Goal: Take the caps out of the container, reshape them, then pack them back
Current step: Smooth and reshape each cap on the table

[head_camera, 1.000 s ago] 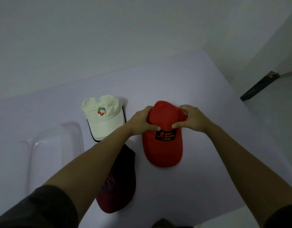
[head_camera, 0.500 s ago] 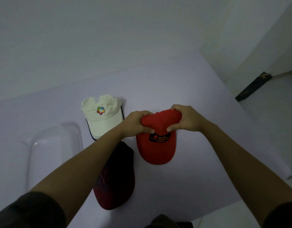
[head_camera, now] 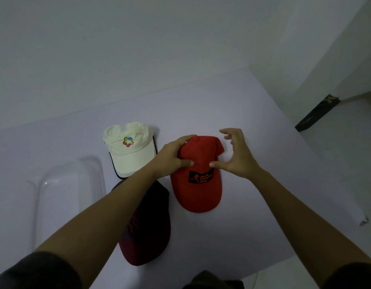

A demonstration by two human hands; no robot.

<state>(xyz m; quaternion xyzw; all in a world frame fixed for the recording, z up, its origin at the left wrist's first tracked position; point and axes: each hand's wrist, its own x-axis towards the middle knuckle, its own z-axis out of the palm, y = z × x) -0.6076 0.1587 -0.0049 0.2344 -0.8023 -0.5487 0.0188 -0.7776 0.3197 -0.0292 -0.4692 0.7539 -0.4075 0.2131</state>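
Observation:
A red cap (head_camera: 198, 184) with a black patch lies on the white table, brim toward me. My left hand (head_camera: 172, 158) grips the left side of its crown, thumb pressed on top. My right hand (head_camera: 236, 155) hovers at the crown's right side with fingers spread; only its thumb tip touches the cloth. A white cap (head_camera: 130, 151) with a coloured logo lies to the left of the red one. A dark maroon cap (head_camera: 147, 228) lies nearer me, partly under my left forearm. The clear plastic container (head_camera: 61, 190) sits at the left.
The table (head_camera: 253, 126) ends at its right edge, where the floor and a dark strip (head_camera: 318, 113) show. A pale wall runs behind the table. The table's near edge lies just below the maroon cap.
The red cap's crown was bunched between both hands; now it lies flatter and spread. My right hand has let go and opened its fingers. My left hand keeps its hold.

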